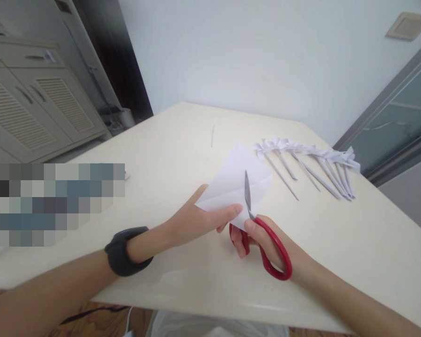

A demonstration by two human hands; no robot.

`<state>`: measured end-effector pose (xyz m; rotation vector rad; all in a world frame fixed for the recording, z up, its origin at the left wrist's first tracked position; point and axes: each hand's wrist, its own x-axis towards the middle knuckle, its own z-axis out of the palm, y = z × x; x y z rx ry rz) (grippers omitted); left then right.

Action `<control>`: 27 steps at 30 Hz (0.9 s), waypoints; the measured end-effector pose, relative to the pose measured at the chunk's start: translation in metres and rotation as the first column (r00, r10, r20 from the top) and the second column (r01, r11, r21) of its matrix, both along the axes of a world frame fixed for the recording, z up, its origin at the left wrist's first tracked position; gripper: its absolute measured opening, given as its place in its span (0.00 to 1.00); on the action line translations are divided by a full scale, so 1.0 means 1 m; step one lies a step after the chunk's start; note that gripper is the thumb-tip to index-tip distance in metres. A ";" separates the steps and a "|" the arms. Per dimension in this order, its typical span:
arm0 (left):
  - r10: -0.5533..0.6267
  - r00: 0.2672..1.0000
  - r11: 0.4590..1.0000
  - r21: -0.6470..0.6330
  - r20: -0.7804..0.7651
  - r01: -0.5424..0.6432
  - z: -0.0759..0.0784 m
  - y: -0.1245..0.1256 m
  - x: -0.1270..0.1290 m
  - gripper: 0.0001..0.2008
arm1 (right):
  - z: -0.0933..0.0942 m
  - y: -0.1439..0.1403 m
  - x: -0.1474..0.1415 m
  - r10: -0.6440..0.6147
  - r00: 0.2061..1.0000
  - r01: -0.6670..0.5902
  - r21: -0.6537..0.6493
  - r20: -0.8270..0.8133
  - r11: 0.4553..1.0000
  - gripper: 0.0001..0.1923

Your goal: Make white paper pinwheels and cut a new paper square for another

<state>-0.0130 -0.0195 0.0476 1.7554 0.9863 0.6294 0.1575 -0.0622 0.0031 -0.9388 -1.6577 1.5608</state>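
Note:
My left hand (pixel 210 217) pinches a sheet of white paper (pixel 231 178) near its lower edge, thumb on top and fingers underneath. A faint crease runs across the sheet. In my right hand (pixel 263 236) is a pair of red-handled scissors (pixel 277 250), with my thumb and fingers in the loops. One blade lies over the paper and points away from me; the other blade is hidden beneath the sheet. Beyond the paper, to the right, lies a row of folded white paper flowers (pixel 308 150) with thin rolled paper stems pointing toward me.
A thin white paper stick (pixel 212 135) lies farther back on the cream table (pixel 154 173). A white wall stands behind it, and a louvred cabinet (pixel 38 93) is at the left. Below the near edge is a bin with a white liner (pixel 217 325). A blurred-out patch covers the left side.

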 end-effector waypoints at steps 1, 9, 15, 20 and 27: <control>-0.012 1.000 1.000 -0.002 0.005 0.013 -0.001 0.000 0.000 0.18 | 0.000 0.000 0.000 -0.002 1.000 0.002 0.002 -0.001 1.000 0.21; 0.016 0.997 1.000 0.025 0.069 -0.018 -0.004 0.000 0.001 0.17 | 0.001 0.000 0.000 -0.019 0.999 0.018 0.031 0.039 0.999 0.22; -0.005 0.998 0.999 0.031 0.057 0.004 0.000 0.000 0.001 0.16 | 0.002 0.000 0.000 -0.031 0.998 0.028 0.046 0.060 0.999 0.24; -0.004 1.000 0.999 0.046 0.030 0.003 -0.001 0.000 0.000 0.17 | 0.000 0.001 -0.001 -0.050 0.995 0.046 0.045 0.088 0.998 0.23; -0.019 1.000 0.999 0.049 0.024 0.017 0.000 0.000 0.000 0.17 | 0.000 0.000 0.000 -0.045 0.995 0.041 0.042 0.092 0.998 0.24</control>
